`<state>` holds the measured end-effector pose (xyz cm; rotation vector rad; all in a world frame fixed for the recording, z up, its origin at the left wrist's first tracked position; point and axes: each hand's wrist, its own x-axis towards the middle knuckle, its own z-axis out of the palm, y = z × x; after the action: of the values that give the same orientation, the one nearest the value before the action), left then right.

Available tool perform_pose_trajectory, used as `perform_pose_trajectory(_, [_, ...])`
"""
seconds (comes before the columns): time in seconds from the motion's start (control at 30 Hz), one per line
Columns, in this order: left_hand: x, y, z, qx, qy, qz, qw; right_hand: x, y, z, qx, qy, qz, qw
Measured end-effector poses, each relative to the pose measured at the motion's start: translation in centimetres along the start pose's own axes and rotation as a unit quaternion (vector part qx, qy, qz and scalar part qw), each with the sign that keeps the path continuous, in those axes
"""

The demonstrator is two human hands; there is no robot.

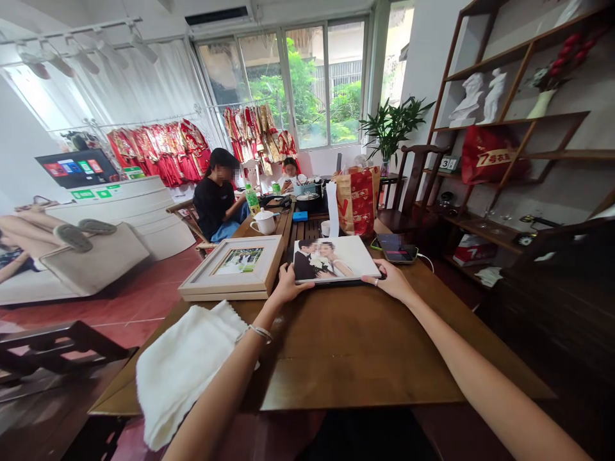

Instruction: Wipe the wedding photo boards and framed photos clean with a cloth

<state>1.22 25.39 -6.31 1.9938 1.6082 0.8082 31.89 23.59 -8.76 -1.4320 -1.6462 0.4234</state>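
A wedding photo album (358, 261) with a couple on its cover lies toward the middle of the wooden table, between both hands. My left hand (289, 285) grips its left front corner, thumb along the near edge. At the right front corner, my right hand (391, 282) is closed on the album too, a ring on one finger. Something dark shows beneath the album; I cannot make out what it is. Left of it, a pale wooden picture frame (269, 256) with a small photo sits on the table. A white cloth (187, 365) lies partly under my left forearm.
Behind the album stand a red paper bag (358, 198), a white teapot (264, 221) and a green-labelled bottle (252, 200). A phone (396, 248) with a cable lies to the right. Two people sit beyond at the table's far side. Wooden chairs (418, 179) and shelves flank the right.
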Motion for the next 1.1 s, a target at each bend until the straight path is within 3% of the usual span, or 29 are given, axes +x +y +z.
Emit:
perform_pose_trajectory(0.67, [1.4, -0.6, 0.4, 0.032, -0.006, 0.003, 0.999, 1.2, 2.0, 1.5, -0.067, 0.037, -0.016, 0.997])
perform_pose_trajectory(0.8, [0.5, 0.3, 0.5, 0.036, -0.002, 0.007, 0.999, 0.8, 1.6, 1.4, -0.076, 0.049, -0.018, 0.996])
perform_pose_trajectory(0.9, [-1.3, 2.4, 0.3, 0.048, 0.018, 0.033, 0.998, 0.4, 1.0, 1.0, -0.082, 0.058, -0.021, 0.995])
perform_pose_trajectory(1.0, [-3.1, 5.0, -1.7, 0.056, 0.052, 0.107, 0.991, -0.1, 0.3, 0.7, -0.086, 0.086, -0.032, 0.992])
perform_pose_trajectory(1.07, [-3.6, 5.9, -4.7, 0.058, 0.078, 0.161, 0.982, -0.4, -0.5, 0.5, -0.081, 0.129, -0.054, 0.987])
perform_pose_trajectory(1.1, [-3.5, 5.8, -6.6, 0.064, 0.089, 0.155, 0.982, -0.5, -0.9, 0.5, -0.077, 0.154, -0.069, 0.983])
